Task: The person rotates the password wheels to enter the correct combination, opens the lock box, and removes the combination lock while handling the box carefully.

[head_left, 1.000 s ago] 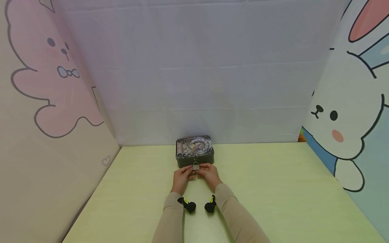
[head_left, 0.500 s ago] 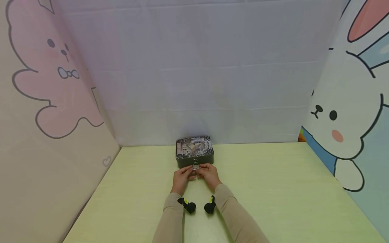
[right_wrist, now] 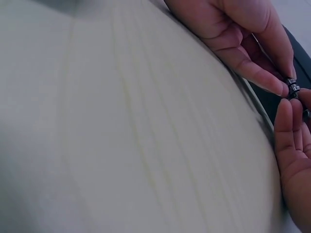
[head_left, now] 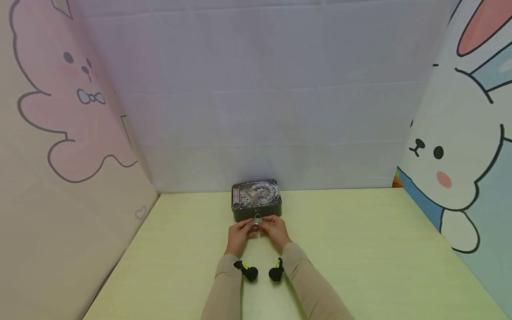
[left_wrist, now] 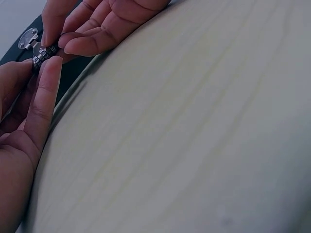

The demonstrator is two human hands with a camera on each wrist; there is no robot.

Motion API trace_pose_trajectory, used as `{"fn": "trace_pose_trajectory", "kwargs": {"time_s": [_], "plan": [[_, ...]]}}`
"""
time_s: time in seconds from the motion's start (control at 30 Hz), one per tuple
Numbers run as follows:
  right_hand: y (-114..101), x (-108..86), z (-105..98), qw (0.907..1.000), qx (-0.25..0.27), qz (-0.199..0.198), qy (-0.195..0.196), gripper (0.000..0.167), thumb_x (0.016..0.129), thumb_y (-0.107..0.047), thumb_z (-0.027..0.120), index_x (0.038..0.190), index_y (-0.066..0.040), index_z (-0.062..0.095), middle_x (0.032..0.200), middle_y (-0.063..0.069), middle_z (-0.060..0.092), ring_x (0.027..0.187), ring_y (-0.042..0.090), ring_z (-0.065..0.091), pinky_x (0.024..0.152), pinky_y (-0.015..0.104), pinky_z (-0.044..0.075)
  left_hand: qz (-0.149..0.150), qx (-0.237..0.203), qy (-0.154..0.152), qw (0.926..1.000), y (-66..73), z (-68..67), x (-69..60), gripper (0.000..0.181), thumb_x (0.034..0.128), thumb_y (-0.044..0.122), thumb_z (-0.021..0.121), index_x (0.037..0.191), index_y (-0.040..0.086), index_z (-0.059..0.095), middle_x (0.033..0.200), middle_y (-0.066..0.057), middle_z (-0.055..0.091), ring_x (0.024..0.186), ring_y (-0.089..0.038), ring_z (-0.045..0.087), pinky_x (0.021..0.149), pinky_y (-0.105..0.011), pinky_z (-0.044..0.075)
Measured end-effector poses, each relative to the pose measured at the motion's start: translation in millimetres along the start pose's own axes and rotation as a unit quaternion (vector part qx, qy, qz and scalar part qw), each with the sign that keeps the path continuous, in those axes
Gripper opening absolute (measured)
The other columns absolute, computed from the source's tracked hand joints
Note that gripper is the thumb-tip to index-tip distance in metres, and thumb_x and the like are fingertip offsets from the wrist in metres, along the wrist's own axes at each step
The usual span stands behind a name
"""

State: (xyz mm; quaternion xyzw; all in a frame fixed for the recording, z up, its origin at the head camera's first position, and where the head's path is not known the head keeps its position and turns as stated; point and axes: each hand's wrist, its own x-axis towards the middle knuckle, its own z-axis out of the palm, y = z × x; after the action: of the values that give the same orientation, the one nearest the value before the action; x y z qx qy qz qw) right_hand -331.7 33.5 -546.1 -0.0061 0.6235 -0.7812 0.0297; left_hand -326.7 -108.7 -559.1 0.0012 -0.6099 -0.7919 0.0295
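Observation:
A dark tin box [head_left: 256, 200] with an ornate printed lid sits shut at the back of the table. On its front hangs a small silver combination padlock [head_left: 258, 218], below a metal hasp [left_wrist: 29, 39]. My left hand [head_left: 238, 234] pinches the padlock from the left, and my right hand [head_left: 277, 231] pinches it from the right. In the left wrist view, numbered dials [left_wrist: 44, 54] show between the fingertips of both hands. The right wrist view also has the dials [right_wrist: 293, 88], partly covered by fingers. The digits are too small to read.
A pale green table [head_left: 360, 249] lies under the box and forearms. Behind it hangs a white cloth backdrop [head_left: 260, 98]. Cartoon-printed panels, one with a pink figure [head_left: 80, 124] and one with a white rabbit [head_left: 460, 146], stand at the sides.

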Motion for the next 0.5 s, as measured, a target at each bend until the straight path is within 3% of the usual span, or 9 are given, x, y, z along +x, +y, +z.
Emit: {"fn": "trace_pose_trajectory", "kwargs": {"time_s": [0.37,0.5], "plan": [[3.8,3.0,0.1,0.9998,0.014,0.004,0.01,0.016,0.093,0.004,0.06,0.107,0.013,0.059,0.081,0.006,0.067,0.066,0.013,0.064,0.063,0.025,0.058,-0.002,-0.004,0.005,1.0,0.0,0.4,-0.2,0.028,0.0965,-0.006,0.059,0.119,-0.022,0.059,0.096,-0.014,0.071,0.076,-0.011,0.069,0.068,-0.025,0.06],[2.9,2.0,-0.6,0.9995,0.025,0.015,0.013,0.021,0.09,0.006,0.061,0.109,0.014,0.06,0.084,0.007,0.066,0.067,0.013,0.064,0.065,0.026,0.057,-0.001,-0.003,0.003,1.0,0.5,0.1,0.2,0.029,0.0969,-0.004,0.059,0.12,-0.022,0.058,0.096,-0.014,0.071,0.077,-0.011,0.069,0.068,-0.025,0.06]]}}
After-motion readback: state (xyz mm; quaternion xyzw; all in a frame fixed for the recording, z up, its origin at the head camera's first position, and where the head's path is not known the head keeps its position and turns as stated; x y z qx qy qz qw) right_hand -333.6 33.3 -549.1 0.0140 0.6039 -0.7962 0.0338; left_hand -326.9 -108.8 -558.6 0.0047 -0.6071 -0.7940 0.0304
